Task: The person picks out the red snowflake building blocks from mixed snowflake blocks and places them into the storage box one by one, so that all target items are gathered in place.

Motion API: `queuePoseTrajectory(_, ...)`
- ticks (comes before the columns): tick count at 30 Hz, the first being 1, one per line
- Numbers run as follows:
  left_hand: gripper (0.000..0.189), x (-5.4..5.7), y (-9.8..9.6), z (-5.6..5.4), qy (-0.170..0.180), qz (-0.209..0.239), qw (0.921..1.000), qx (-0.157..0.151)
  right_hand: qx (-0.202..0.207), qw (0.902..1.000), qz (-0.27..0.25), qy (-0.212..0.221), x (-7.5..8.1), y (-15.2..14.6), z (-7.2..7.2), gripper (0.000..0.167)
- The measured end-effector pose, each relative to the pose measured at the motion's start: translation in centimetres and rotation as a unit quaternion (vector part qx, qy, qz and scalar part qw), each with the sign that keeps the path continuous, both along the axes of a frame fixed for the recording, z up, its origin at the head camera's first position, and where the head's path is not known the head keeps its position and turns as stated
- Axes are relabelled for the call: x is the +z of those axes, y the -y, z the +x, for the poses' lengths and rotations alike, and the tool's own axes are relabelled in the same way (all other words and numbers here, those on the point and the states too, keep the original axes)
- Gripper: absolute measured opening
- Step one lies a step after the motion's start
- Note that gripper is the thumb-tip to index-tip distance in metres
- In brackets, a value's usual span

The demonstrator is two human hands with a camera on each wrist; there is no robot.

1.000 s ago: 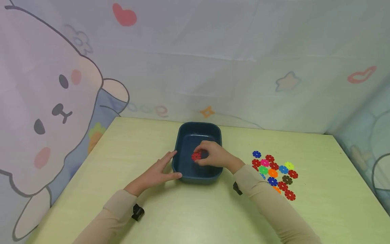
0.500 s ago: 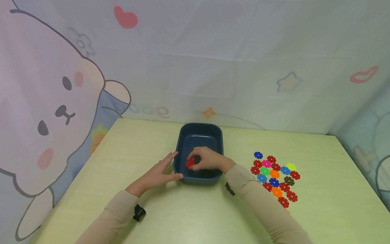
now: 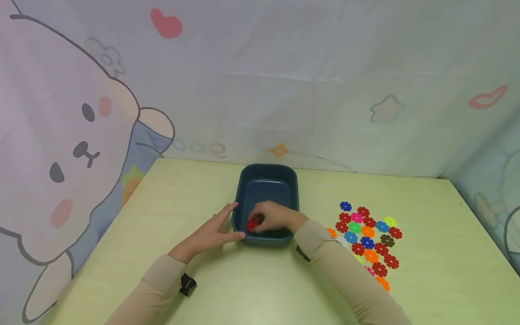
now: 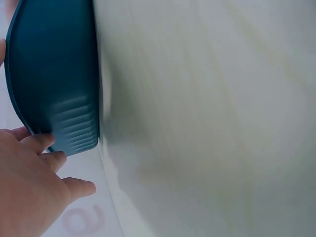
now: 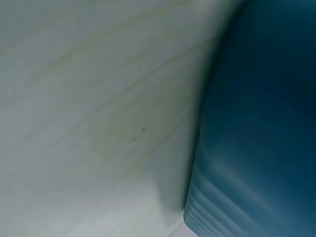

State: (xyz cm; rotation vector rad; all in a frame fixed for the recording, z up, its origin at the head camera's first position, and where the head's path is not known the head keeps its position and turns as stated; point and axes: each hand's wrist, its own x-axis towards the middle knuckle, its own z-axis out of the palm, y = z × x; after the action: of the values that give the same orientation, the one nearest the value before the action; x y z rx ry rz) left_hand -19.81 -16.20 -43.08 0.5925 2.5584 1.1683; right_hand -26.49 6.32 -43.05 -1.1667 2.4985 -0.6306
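Note:
A dark blue rectangular bin [image 3: 266, 241] stands on the table. Inside its near left part, my right hand [image 3: 273, 216] pinches a red snowflake-shaped plastic disc [image 3: 252, 225] between thumb and fingers. My left hand [image 3: 209, 232] rests against the bin's left rim, its fingers and thumb nearly straight. In the left wrist view, the left fingertips [image 4: 47, 140] touch the rim and ribbed outer wall of the bin [image 4: 59, 74]. The right wrist view holds only the bin's outer wall [image 5: 256, 128] and tabletop; the right hand is not seen there.
Right of the bin, several colourful snowflake discs [image 3: 367, 231] lie spread flat on the pale table [image 3: 195, 189], some hidden behind the right forearm [image 3: 337, 266]. A cartoon-printed cloth [image 3: 260, 90] hangs behind the table.
My right hand has moved lower and a little left inside the bin with the red disc, toward the near left corner. My left hand has stayed on the rim.

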Motion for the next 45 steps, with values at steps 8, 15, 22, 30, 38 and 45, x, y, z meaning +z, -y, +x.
queuePoseTrajectory(8,0.092,0.1,0.1,-0.1,-0.007,0.000,1.0000,-0.005,0.018,0.9997,0.013,-0.009,-0.3,0.3,-0.1,0.028)
queuePoseTrajectory(15,0.091,0.0,0.1,-0.2,-0.012,-0.003,0.9999,-0.009,0.016,0.9997,0.003,-0.020,-0.4,0.0,-0.4,0.033)
queuePoseTrajectory(22,0.092,0.0,0.0,-0.3,-0.014,-0.014,0.9997,-0.011,-0.006,0.9985,-0.051,-0.016,1.3,-1.4,0.0,0.038)
queuePoseTrajectory(30,0.092,0.1,-0.1,-0.3,-0.008,-0.023,0.9997,-0.006,-0.024,0.9921,-0.119,-0.029,4.5,-5.6,1.0,0.044)
queuePoseTrajectory(38,0.093,0.1,-0.4,-0.3,-0.005,-0.015,0.9998,-0.013,-0.123,0.9841,-0.122,-0.039,6.0,-13.0,2.6,0.040)
queuePoseTrajectory(45,0.093,0.1,-0.5,-0.3,-0.003,-0.012,0.9998,-0.016,-0.196,0.9746,-0.095,-0.053,5.6,-19.5,5.3,0.039)
